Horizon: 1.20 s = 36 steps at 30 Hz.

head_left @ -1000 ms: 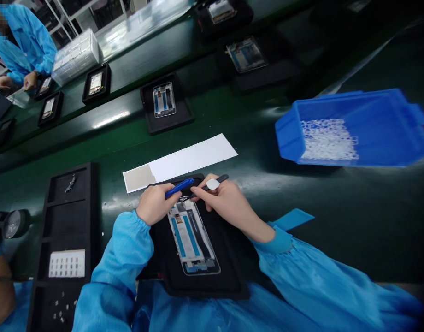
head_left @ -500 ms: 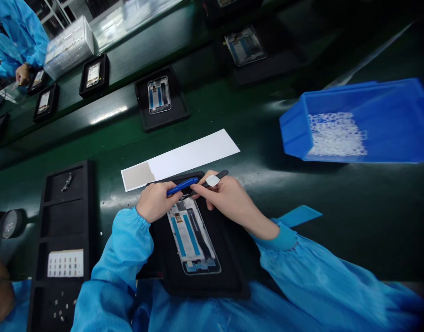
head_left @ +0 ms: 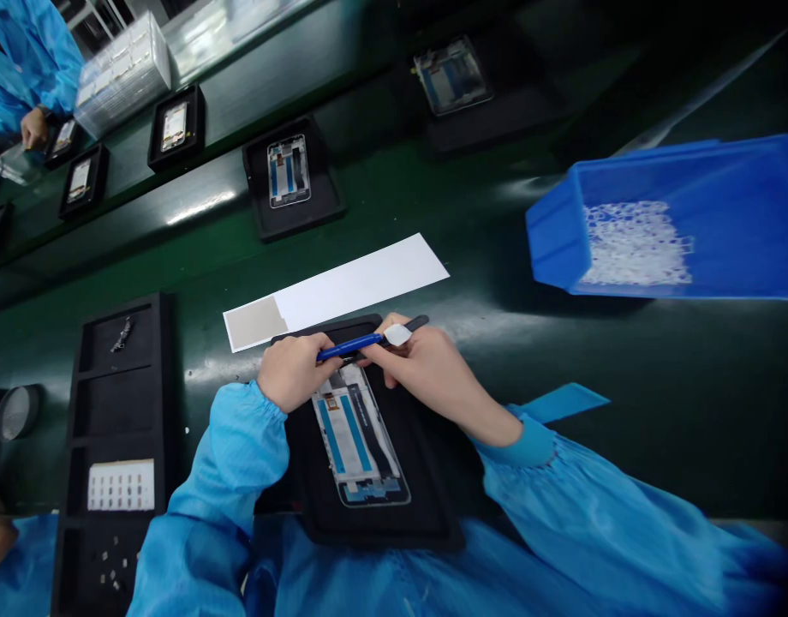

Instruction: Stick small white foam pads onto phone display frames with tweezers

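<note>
My left hand (head_left: pixel 292 370) is closed around one end of a blue pen-like tool (head_left: pixel 350 346). The tool points right, its other end against the fingers of my right hand (head_left: pixel 426 364). That hand is closed on dark tweezers (head_left: pixel 420 323), whose back end sticks out above the knuckles. A white rounded patch (head_left: pixel 396 334) shows beside the tweezers. Both hands are over the top end of an opened phone frame (head_left: pixel 361 437) with blue strips, lying in a black tray (head_left: pixel 426 514). The tweezer tips are close to the phone's top edge, partly hidden by fingers.
Ahead lies a white strip (head_left: pixel 361 278) with a grey end. A blue bin (head_left: pixel 741 214) of small white pieces stands right. At left is a black compartment tray (head_left: pixel 115 411) with small parts. More phone trays (head_left: pixel 295 180) stand farther back, near a co-worker's hand (head_left: pixel 34 128).
The blue tool has shifted slightly to the right and lies flatter, its far end now by the white patch. Both hands keep nearly the same place, and the view has tilted slightly.
</note>
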### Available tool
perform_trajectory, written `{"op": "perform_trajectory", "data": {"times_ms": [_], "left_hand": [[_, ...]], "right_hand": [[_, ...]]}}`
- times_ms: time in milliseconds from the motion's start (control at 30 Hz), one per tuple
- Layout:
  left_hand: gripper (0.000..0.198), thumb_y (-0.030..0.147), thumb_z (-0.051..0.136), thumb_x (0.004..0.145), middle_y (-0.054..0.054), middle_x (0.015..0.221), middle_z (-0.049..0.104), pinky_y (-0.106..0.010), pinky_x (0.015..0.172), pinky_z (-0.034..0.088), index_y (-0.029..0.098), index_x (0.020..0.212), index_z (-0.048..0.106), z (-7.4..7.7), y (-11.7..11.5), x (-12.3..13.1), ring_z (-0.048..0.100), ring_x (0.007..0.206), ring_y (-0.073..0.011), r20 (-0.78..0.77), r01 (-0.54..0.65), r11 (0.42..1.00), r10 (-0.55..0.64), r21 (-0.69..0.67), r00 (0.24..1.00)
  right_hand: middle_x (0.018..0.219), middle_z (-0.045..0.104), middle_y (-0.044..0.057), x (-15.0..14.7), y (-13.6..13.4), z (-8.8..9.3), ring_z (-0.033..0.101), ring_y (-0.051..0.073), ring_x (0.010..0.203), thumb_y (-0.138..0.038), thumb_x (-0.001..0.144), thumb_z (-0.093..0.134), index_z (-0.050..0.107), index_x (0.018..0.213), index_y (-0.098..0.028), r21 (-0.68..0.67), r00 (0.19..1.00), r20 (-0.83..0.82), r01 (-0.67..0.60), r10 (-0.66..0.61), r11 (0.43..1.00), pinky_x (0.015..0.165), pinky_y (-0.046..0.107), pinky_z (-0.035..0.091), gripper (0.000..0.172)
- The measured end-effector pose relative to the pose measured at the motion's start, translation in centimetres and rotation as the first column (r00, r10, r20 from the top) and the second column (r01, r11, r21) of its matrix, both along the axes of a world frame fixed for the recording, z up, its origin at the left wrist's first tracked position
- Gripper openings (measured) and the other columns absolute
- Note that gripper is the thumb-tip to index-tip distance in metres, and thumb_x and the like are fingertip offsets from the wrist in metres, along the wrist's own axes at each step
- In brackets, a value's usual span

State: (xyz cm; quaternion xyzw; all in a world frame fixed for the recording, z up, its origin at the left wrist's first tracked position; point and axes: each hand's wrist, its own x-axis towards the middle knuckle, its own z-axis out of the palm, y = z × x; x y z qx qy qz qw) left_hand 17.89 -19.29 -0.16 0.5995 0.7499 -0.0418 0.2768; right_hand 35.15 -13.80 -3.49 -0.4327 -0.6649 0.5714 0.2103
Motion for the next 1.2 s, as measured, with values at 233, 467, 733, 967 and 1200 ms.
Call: {"op": "perform_trajectory", "data": {"times_ms": [233,467,733,967,1200], "left_hand": [[0.019,0.038,0.057,0.088,-0.001,0.084,0.072,-0.028,0.068,0.046,0.027,0.097,0.07,0.1,0.12,-0.02,0.067,0.08,-0.022,0.006,0.006,1.0,-0.005,-0.021,1.0],[0.018,0.038,0.058,0.088,-0.001,0.077,0.07,-0.028,0.067,0.045,0.026,0.094,0.07,0.34,0.18,0.03,0.067,0.077,-0.0216,0.02,0.0,0.999,0.001,-0.033,1.0],[0.019,0.038,0.058,0.088,-0.002,0.081,0.071,-0.028,0.069,0.046,0.025,0.095,0.069,0.29,0.21,-0.04,0.067,0.078,-0.0215,0.031,0.003,1.0,-0.003,-0.022,1.0],[0.019,0.038,0.057,0.088,-0.001,0.082,0.072,-0.028,0.069,0.046,0.026,0.097,0.07,0.25,0.13,-0.09,0.067,0.079,-0.0213,0.018,0.002,1.0,-0.001,-0.02,1.0],[0.021,0.039,0.057,0.088,-0.001,0.08,0.071,-0.028,0.069,0.047,0.025,0.096,0.07,0.16,0.03,-0.27,0.066,0.077,-0.0205,0.05,-0.002,1.0,0.002,0.001,0.999]], "right_hand": [[0.048,0.057,0.0,0.84,-0.19,-0.03,0.068,0.024,0.059,-0.053,0.083,0.058,0.053,0.071,-0.023,0.001,0.998,0.059,-0.007,0.007,1.0,0.057,0.032,0.048,0.032],[0.048,0.051,-0.004,0.72,-0.55,-0.36,0.054,0.018,0.044,-0.051,0.085,0.057,0.048,0.071,-0.024,0.09,0.995,0.087,-0.045,0.037,0.995,0.044,0.029,0.036,0.032],[0.056,0.06,0.0,0.58,-0.5,-0.25,0.06,0.019,0.049,-0.053,0.083,0.06,0.054,0.071,-0.023,0.039,0.999,0.032,-0.025,0.024,0.999,0.047,0.03,0.041,0.032],[0.059,0.061,0.002,0.68,-0.46,-0.16,0.062,0.02,0.054,-0.055,0.08,0.062,0.057,0.069,-0.022,-0.017,1.0,-0.011,-0.021,0.021,1.0,0.051,0.032,0.046,0.036],[0.055,0.058,0.001,0.88,-0.37,-0.17,0.069,0.024,0.064,-0.059,0.078,0.066,0.056,0.068,-0.022,-0.081,0.998,-0.064,-0.014,0.009,0.997,0.055,0.031,0.049,0.039]]}}
